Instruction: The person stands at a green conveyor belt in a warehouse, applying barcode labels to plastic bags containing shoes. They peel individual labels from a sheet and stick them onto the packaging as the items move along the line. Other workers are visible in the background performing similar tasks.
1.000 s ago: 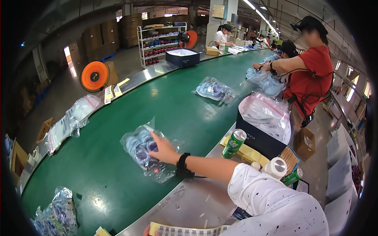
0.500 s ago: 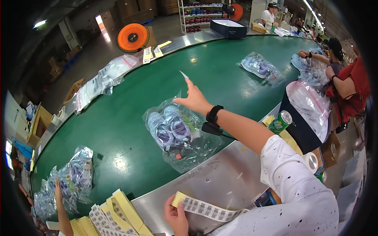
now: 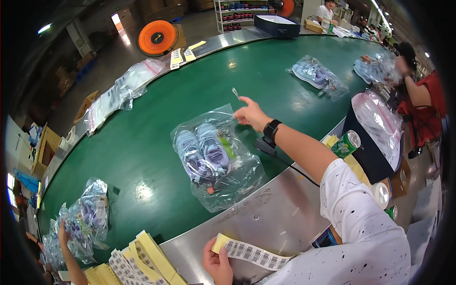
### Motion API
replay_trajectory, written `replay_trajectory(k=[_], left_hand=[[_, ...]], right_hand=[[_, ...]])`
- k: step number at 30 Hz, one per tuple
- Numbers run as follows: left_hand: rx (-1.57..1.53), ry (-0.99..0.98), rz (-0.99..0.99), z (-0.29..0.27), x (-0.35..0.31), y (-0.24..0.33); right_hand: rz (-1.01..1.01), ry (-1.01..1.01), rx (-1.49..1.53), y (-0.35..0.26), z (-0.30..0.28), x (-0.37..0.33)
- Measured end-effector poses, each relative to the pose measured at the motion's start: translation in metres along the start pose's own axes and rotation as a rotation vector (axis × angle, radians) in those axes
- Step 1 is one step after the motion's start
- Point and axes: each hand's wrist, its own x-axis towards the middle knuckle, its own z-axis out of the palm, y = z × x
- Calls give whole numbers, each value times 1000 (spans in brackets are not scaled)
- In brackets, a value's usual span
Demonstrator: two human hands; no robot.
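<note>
My left hand (image 3: 217,262) pinches the yellow-backed end of a barcode label strip (image 3: 254,254), which trails right over the metal edge toward my sleeve. My right hand (image 3: 252,115) reaches over the green belt, a small white sticker label (image 3: 236,93) at its index fingertip. Its other fingers curl at the upper right edge of a clear plastic bag (image 3: 247,178); whether they grip the film is hard to see. Inside the bag lies a pair of light blue and lilac sneakers (image 3: 209,149), with a green tag beside them.
Another person's hand (image 3: 64,232) rests by several bagged shoes (image 3: 92,209) at left. Farther right lies another bagged pair (image 3: 308,73). Label stacks (image 3: 147,261), a green can (image 3: 346,142) and a box with plastic bags (image 3: 377,116) stand near me. A co-worker in red (image 3: 425,95) handles bagged shoes.
My right hand has moved right, with the label still at its fingertip. The bag's upper edge is now spread farther up and right. My left hand keeps its hold on the strip.
</note>
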Motion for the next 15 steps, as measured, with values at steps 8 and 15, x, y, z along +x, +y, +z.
replay_trajectory(k=[8, 15], left_hand=[[64, -9, 2, 0, 2, 1], [172, -20, -95, 0, 1, 14]], right_hand=[[58, -66, -188, -55, -8, 50], [257, -342, -360, -48, 11, 67]])
